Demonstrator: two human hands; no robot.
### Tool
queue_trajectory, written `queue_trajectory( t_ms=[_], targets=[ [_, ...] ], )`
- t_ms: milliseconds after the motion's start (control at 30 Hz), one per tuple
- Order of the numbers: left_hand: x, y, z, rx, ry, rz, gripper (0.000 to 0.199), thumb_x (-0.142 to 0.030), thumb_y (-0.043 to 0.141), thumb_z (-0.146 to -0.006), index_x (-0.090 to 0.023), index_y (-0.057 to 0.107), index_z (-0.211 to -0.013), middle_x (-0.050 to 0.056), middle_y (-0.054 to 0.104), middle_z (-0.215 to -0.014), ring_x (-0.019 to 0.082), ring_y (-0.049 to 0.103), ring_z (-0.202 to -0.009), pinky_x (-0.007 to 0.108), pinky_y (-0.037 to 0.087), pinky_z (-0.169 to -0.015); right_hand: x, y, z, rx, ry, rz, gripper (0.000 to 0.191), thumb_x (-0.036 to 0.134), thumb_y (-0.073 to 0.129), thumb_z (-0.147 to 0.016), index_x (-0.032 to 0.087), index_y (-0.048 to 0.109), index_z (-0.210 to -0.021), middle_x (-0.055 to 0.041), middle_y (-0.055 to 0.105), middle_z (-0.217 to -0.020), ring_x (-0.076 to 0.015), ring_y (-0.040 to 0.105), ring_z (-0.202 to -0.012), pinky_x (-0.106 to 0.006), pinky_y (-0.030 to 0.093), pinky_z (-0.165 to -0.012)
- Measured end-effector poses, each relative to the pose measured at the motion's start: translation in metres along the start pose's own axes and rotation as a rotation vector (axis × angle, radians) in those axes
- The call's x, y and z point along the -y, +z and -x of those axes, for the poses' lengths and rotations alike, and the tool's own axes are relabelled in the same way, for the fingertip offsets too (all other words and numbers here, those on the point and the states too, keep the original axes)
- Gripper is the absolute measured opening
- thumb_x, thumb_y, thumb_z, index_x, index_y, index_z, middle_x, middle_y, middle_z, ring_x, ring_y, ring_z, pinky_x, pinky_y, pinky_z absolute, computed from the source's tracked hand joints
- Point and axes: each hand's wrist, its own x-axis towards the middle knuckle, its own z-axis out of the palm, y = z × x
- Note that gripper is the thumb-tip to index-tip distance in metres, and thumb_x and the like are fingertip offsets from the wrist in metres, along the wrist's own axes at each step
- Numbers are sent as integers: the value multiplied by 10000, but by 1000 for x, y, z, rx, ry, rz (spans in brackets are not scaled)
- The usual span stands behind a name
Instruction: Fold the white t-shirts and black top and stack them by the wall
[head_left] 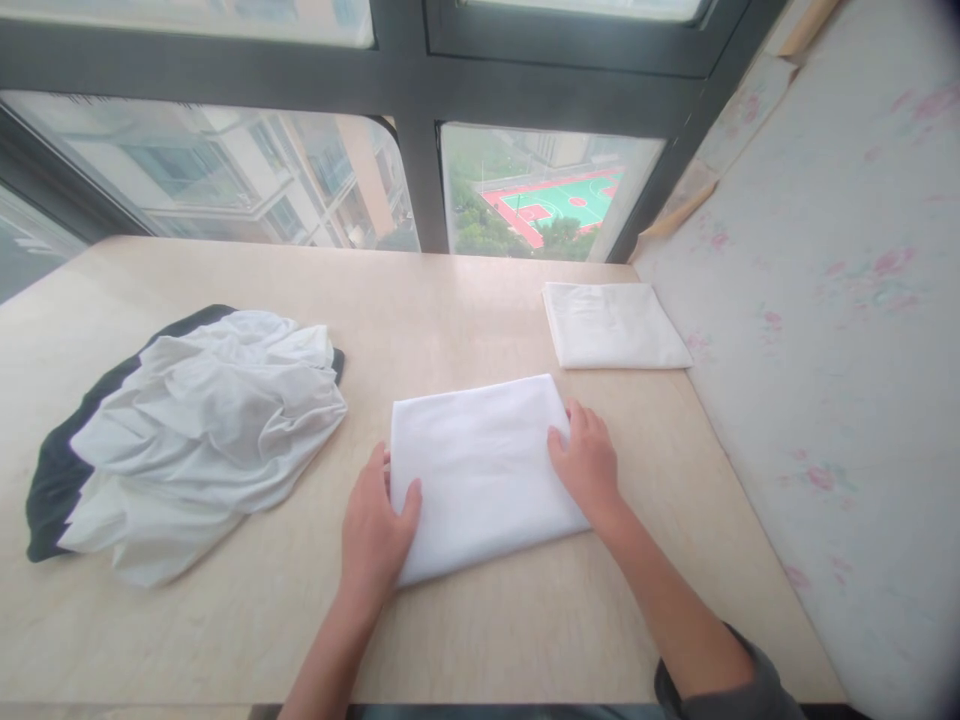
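Note:
A folded white cloth [480, 470] lies flat in front of me, a neat rectangle turned slightly on the table. My left hand [379, 525] grips its left edge, thumb on top and fingers along the side, partly hidden. On the right edge, my right hand [589, 460] holds the cloth the same way, with its thumb over the top. Whether the cloth is a garment cannot be told from its folded shape.
A crumpled pile of white clothing [217, 420] lies at the left, over a dark garment [56, 490]. Another folded white cloth [615, 325] rests at the back right, near the flowered wall [840, 350]. Windows with a dark frame [412, 90] border the far edge of the pale wooden table [442, 310].

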Motion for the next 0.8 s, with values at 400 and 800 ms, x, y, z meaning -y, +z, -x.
queue_trajectory(
  t_ms=[400,800],
  targets=[
    [-24,-17,-12,331,-529,778,615,-549,733,-731,-182,593,-1205,102,739,-1016,269,713,-795,330,547,-634,1,-30,34,179,193,54,307,431,422,-975,212,621,-893,-86,689,-829,-223,639,-750,-281,360,-592],
    [-92,14,-37,224,-204,921,556,-514,701,-801,-269,515,-1265,51,705,-1097,217,702,-830,302,561,-674,-39,-87,-20,-43,190,-280,312,491,527,-907,216,671,-935,-56,724,-826,-214,658,-732,-289,442,-660]
  ],
)
